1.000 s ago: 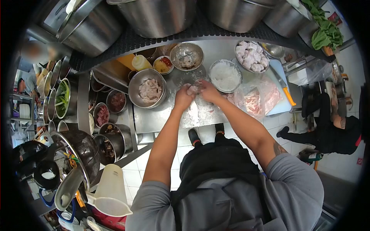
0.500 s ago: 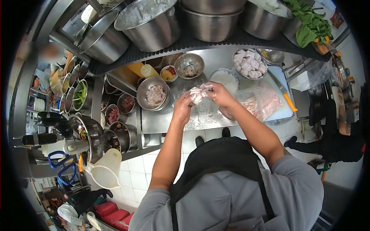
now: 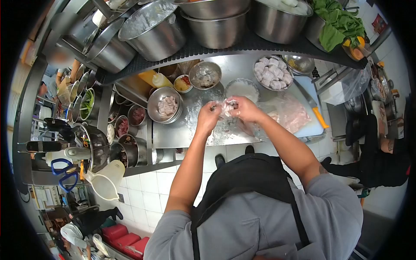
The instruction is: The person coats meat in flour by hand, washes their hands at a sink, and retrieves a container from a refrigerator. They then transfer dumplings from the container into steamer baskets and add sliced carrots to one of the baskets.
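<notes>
My left hand (image 3: 209, 117) and my right hand (image 3: 244, 108) meet above the floured steel counter (image 3: 190, 130), both closed on a pale, flour-dusted piece of meat (image 3: 226, 106) held between them. Just beyond the hands sits a bowl of white flour (image 3: 242, 89). A steel bowl of raw meat strips (image 3: 164, 105) stands to the left of my left hand. A bowl of coated pieces (image 3: 272, 73) is at the far right of the counter.
A plastic bag of raw meat (image 3: 292, 115) lies on the white board by an orange-handled knife (image 3: 313, 106). Small bowls (image 3: 205, 74) and a squeeze bottle (image 3: 161, 79) line the back. Large steel pots (image 3: 152, 30) fill the shelf overhead. A person in black (image 3: 381, 156) crouches at right.
My hands have lifted the floured meat off the counter and now hold it a little higher and to the right. The view has shifted, showing more of the shelf.
</notes>
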Tool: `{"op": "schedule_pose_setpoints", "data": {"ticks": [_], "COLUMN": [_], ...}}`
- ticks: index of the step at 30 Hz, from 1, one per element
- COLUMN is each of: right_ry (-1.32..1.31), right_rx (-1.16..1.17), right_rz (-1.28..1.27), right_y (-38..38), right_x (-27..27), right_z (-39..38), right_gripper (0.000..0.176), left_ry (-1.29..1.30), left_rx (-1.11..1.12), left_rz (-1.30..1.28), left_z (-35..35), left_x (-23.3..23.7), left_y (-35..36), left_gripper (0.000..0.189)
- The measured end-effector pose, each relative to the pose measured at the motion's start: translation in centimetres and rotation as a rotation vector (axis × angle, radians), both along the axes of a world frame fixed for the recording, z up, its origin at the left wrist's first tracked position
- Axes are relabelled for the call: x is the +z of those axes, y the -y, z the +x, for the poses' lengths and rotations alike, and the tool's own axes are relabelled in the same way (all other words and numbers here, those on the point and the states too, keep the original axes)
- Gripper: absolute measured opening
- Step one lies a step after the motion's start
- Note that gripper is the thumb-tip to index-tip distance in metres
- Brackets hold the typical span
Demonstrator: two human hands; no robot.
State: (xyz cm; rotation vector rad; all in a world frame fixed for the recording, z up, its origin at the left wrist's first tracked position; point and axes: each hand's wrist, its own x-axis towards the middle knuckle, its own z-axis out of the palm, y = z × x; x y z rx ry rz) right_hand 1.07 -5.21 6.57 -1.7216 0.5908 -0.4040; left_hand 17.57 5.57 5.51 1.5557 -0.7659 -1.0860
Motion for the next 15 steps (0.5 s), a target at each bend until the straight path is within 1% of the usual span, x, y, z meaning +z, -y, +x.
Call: {"op": "schedule_pose_setpoints", "data": {"ticks": [1, 2, 4, 5, 7, 8, 9, 11, 13, 15], "right_ry": [-0.029, -0.083, -0.188, -0.221, -0.285, -0.393, -0.445, -0.546, -0.578, -0.632], "right_rx": [-0.009, -0.052, -0.134, -0.158, -0.201, -0.017, 0.069, 0.237, 0.243, 0.261], "right_rz": [-0.075, -0.222, -0.513, -0.568, -0.684, -0.626, -0.599, -0.539, -0.601, -0.654], "right_y": [0.3, 1.0, 3.4, 4.5, 7.2, 9.1, 9.7, 10.4, 11.5, 11.4], "right_x": [0.6, 0.4, -0.6, -1.9, -6.6, -9.2, -9.0, -8.9, -8.9, -9.7], "right_z": [-0.1, -0.1, 0.4, 0.6, 1.2, 1.2, 0.9, 0.8, 0.8, 0.9], "right_gripper": [0.031, 0.03, 0.028, 0.028, 0.028, 0.036, 0.038, 0.042, 0.044, 0.046], "left_ry": [0.009, 0.06, -0.038, -0.087, -0.107, -0.108, -0.107, -0.076, -0.076, -0.098], "left_rx": [0.048, 0.103, 0.216, 0.274, 0.271, 0.275, 0.279, 0.317, 0.372, 0.403], "left_rz": [0.02, 0.049, 0.007, -0.017, 0.008, 0.029, 0.05, 0.071, 0.082, 0.11], "left_z": [-0.1, 0.2, 0.1, 0.2, 0.6, 0.9, 1.2, 1.5, 1.6, 1.7], "left_x": [-0.7, -1.3, -0.9, -0.5, -0.7, -1.3, -1.7, -2.4, -3.0, -3.7], "left_y": [0.4, 0.5, -0.2, -0.6, -2.2, -3.1, -3.9, -6.1, -8.3, -10.1], "left_gripper": [0.03, 0.035, 0.038, 0.039, 0.043, 0.045, 0.048, 0.043, 0.037, 0.035]}}
